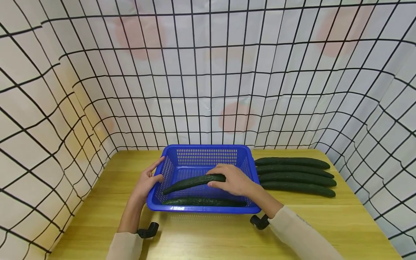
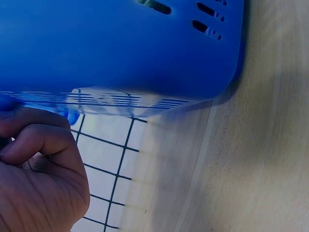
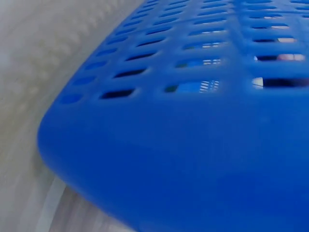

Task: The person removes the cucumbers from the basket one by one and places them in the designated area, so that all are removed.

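A blue plastic basket (image 1: 203,208) with slotted walls stands on the table. My left hand (image 1: 146,182) grips its left rim, thumb over the edge; in the left wrist view, the curled fingers (image 2: 46,137) lie beside the basket wall (image 2: 111,53). Inside the basket, my right hand (image 1: 233,179) holds a dark green cucumber (image 1: 191,182) near its right end, thumb on the near side and fingers over the far side. Another cucumber (image 1: 204,201) lies along the basket's near wall. The basket (image 3: 169,154) fills most of the right wrist view and hides the right hand.
Several cucumbers (image 1: 297,177) lie side by side on the wooden table (image 1: 201,238), right of the basket. Black wire grid (image 1: 210,76) stands around the back and sides, in front of pale patterned sheeting.
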{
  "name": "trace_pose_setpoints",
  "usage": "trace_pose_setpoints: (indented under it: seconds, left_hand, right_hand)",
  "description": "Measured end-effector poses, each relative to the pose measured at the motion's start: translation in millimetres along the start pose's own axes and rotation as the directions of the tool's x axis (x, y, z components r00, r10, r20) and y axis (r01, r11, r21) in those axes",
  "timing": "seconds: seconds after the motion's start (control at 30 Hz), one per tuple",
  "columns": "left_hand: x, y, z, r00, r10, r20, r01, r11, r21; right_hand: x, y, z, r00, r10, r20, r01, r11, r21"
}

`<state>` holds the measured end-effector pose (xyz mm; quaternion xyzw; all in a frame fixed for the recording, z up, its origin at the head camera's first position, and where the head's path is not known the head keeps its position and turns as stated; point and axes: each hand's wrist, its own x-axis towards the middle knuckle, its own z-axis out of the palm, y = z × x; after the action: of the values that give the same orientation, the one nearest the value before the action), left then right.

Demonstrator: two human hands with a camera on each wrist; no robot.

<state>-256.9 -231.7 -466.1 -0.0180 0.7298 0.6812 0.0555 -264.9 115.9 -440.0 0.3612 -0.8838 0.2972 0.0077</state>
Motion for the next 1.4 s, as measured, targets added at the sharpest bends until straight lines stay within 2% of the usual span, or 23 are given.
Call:
trace_pose_setpoints:
  seconds: [0.27,0.67,0.87,1.07,1.27,1.4]
  left_hand:
    - [-0.9,0.5,-0.1,1.000,-0.011,0.007,0.011,1.000,0.007]
    - [-0.8,1.5,0.5,1.000,-0.012,0.002,0.012,1.000,-0.011]
    - [0.1,0.9,1.0,1.000,-0.020,-0.013,0.020,1.000,0.005]
    - [-0.5,1.0,1.4,1.000,-0.009,0.003,0.009,1.000,-0.005]
    - [-1.2,1.2,0.7,1.000,-0.014,0.008,0.014,1.000,-0.016]
    - [-0.1,-0.2,0.7,1.000,-0.016,0.006,0.016,1.000,-0.010]
  right_hand:
    - [-2.9,-10.6,-17.1,0.997,0.018,-0.076,-0.020,1.000,-0.021]
    - [-15.2,-21.5,-42.0,0.986,0.028,-0.164,-0.014,0.996,0.089]
    - [-22.5,-25.0,-60.2,0.974,0.010,-0.226,0.006,0.997,0.071]
    - [-37.9,-15.2,-72.1,0.970,0.043,-0.238,-0.036,0.999,0.033]
    - [-54.0,3.2,-76.2,0.965,0.053,-0.257,-0.054,0.999,0.003]
    - [-67.8,13.4,-79.1,0.960,0.088,-0.267,-0.090,0.996,0.003]
